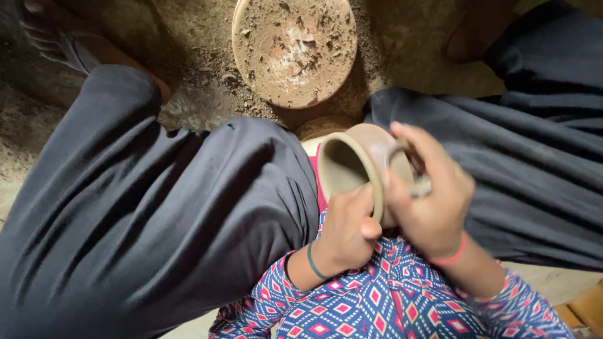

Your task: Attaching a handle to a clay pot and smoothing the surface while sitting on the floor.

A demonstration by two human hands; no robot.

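Nearest to me are my patterned sleeves (377,307), blue with red and white diamonds, reaching out over my lap. My left hand (345,232), with a dark band at the wrist, is closed against the rim of an unfired clay pot (352,163), thumb on the lip at its near edge. My right hand (430,194), with a red band at the wrist, is wrapped over the pot's outer wall, fingers curled round it and round a small greyish tool (419,186) that I cannot make out clearly. The pot lies tilted between my knees, its mouth turned to the left, grey-brown and smooth inside.

My legs, in dark loose trousers (157,213), spread to either side of it. Beyond the pot, on the floor (195,94), sits a round clay-caked disc (294,50), its top crusted with dried crumbs and flakes. The floor is bare packed earth, dusty and strewn with clay scraps. At the far left my foot (53,41) rests on it. At the near right corner an orange-brown edge (584,307) shows.
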